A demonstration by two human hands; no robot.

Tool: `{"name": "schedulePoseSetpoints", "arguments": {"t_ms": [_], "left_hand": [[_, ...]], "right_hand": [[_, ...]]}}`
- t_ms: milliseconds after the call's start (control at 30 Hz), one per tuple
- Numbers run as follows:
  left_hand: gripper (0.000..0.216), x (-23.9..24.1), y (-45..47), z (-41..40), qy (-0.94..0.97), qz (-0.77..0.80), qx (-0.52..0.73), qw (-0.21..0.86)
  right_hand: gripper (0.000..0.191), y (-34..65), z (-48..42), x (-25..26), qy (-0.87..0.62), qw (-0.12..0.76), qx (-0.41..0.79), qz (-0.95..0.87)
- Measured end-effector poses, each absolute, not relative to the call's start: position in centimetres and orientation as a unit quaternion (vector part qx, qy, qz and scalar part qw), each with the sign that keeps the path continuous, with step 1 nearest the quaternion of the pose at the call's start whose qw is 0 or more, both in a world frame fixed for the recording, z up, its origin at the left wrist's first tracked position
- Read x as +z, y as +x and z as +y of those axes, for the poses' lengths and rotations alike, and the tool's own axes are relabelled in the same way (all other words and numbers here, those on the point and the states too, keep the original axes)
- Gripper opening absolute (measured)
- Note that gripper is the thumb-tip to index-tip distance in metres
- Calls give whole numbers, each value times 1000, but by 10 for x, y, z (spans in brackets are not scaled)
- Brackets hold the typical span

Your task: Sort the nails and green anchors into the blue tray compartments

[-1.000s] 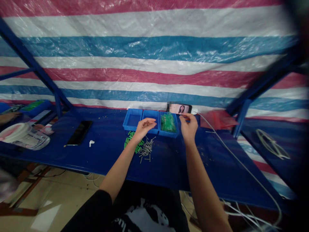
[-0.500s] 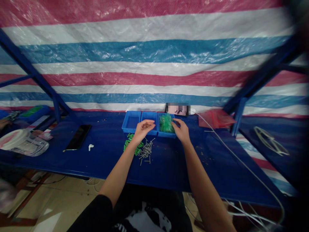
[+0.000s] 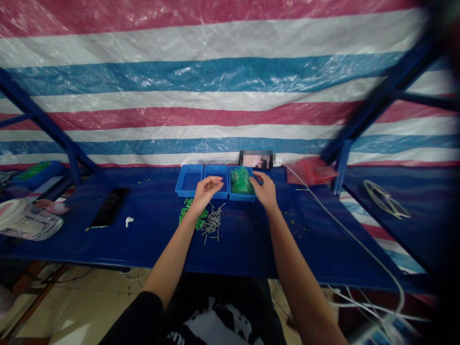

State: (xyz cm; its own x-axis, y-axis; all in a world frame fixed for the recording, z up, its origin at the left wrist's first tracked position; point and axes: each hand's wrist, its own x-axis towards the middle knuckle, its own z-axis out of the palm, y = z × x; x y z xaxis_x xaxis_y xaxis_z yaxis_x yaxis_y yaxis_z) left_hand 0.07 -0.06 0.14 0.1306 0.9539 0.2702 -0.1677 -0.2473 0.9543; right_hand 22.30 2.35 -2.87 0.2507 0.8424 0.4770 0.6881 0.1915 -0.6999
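Three bins [image 3: 189, 182] in a row on the bench [image 3: 151, 249], plastic pieces [image 3: 241, 182] in the right one. Just before the bins, loose pins [image 3: 213, 225] beside more pieces [image 3: 187, 215]. Behind the bins, a phone [image 3: 257, 159]; farther right, a bag [image 3: 311, 171]; well left, a second phone [image 3: 109, 206], then a jar [image 3: 27, 220] near the bench's left end.

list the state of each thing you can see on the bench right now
left hand, fingers curled, over the middle bin's front edge
right hand, fingertips at the green pieces in the right bin
right blue bin, heaped with green plastic pieces
loose metal pins, scattered in a pile on the bench
phone on bench, lying flat, screen dark
propped phone, upright behind the bins, screen lit
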Motion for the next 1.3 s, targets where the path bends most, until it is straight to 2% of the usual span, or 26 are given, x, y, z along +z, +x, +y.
{"name": "schedulePoseSetpoints", "arguments": {"t_ms": [133,233,300,400,500,733,867,1300], "left_hand": [[23,4,0,-2,557,354,557,504],[22,7,-5,-1,548,358,574,492],[21,8,-11,3,534,367,592,479],[20,7,-20,9,516,381,618,455],[19,5,-27,14,501,393,637,434],[21,1,-24,16,515,398,627,428],[20,-1,-21,15,542,395,613,419],[20,-1,-18,11,603,397,584,370]], "right_hand": [[28,213,10,-9,-616,510,15,-601],[27,199,-8,13,-564,508,71,-647],[28,188,-21,26,-517,447,139,-717],[26,172,-34,31,-449,284,208,-821],[25,160,-38,22,-449,168,180,-859],[27,152,-33,2,-498,67,83,-861],[22,151,-32,2,-504,51,76,-859],[12,156,-28,-2,-506,117,118,-846]]}}
